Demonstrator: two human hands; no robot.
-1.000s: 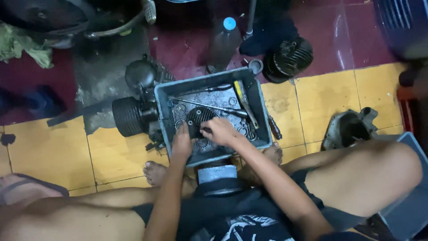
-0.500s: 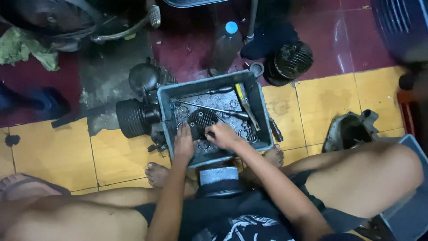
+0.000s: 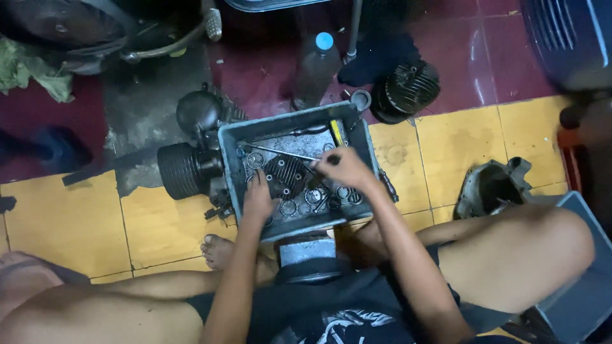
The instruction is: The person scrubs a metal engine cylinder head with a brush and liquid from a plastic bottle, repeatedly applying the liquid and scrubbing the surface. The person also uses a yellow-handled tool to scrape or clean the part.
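A tiled floor (image 3: 76,229) of yellow and dark red squares fills the view, with the seated person's bare legs spread across the bottom edge and a bare foot (image 3: 220,250) resting on a yellow tile. In the middle sits a grey plastic tray (image 3: 357,137), tilted slightly, its inside strewn with oily metal parts. Just beside the tray's left wall lies a finned engine cylinder (image 3: 182,170) joined to a dark rounded casing (image 3: 197,111). Behind the tray stands a dark plastic bottle (image 3: 315,70) with a blue cap, and to its right a black finned part (image 3: 408,89) lies on the red tiles. An open metal housing (image 3: 491,185) rests on the yellow tiles well to the right of the tray. Inside the tray, a round finned cylinder head (image 3: 285,172) lies near the centre among small rings and washers, with a long thin rod (image 3: 274,150) above it and a yellow-handled tool (image 3: 338,132) against the far wall. The left hand (image 3: 258,197) lies flat and loosely open on the parts at the tray's near left. The right hand (image 3: 341,167) is curled over the parts right of the cylinder head; what it grips, if anything, cannot be told.
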